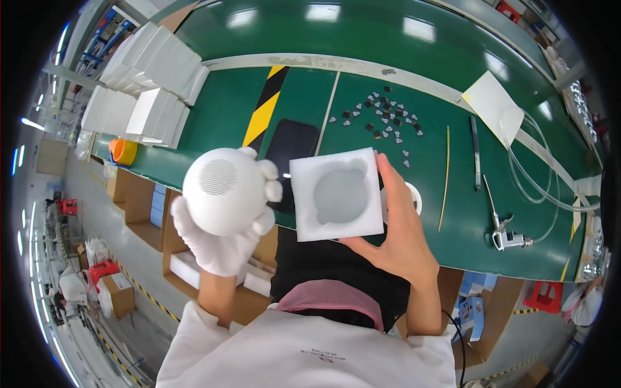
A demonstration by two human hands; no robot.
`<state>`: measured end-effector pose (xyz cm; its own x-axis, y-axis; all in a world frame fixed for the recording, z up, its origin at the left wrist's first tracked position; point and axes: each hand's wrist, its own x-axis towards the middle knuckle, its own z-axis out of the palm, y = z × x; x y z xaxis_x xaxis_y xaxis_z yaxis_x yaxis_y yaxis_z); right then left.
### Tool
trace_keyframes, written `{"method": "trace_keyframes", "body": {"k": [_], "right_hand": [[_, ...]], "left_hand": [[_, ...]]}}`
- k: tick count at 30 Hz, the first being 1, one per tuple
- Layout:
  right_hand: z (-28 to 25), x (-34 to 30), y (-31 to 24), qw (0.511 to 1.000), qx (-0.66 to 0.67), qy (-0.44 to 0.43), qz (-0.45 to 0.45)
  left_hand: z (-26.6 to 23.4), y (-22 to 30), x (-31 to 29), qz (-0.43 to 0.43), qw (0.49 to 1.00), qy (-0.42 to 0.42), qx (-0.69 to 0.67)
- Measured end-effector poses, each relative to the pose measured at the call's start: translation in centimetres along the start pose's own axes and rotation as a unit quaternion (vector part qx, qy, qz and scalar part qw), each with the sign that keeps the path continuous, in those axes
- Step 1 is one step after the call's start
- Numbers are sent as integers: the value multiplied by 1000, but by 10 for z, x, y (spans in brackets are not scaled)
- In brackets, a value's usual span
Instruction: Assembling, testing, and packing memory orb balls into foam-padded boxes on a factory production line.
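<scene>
Watching from my end, the gloved left hand (222, 251) is wrapped around the white round device (223, 194), fingertips on its right side, and imo a loose cradle is best so nothing presses on the perforated patch (217, 176). The bare right hand (402, 236) grips the white foam block (303, 200), just right of those gloved fingertips, recess (341, 196) facing up; I'd go easy with that thumb, since foam like this probably dents, and I'd hold it level.
</scene>
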<state>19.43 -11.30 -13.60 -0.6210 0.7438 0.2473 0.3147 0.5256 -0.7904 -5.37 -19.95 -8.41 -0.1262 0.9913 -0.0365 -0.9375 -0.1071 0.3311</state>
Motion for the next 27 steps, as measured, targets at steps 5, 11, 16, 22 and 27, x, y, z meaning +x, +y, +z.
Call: {"method": "trace_keyframes", "body": {"k": [5, 11, 16, 22, 27], "right_hand": [[-3, 12, -4, 999, 3, -7, -32], [-6, 16, -3, 999, -31, -27, -20], [1, 13, 3, 999, -38, 5, -31], [5, 13, 5, 996, -52, 41, -65], [3, 13, 7, 997, -38, 37, -55]], "left_hand": [[27, 35, 40, 142, 644, -275, 700], [71, 16, 75, 75, 374, -412, 827], [72, 0, 89, 89, 206, -516, 827], [76, -5, 80, 122, 157, -519, 831], [67, -12, 87, 204, 170, -509, 819]]}}
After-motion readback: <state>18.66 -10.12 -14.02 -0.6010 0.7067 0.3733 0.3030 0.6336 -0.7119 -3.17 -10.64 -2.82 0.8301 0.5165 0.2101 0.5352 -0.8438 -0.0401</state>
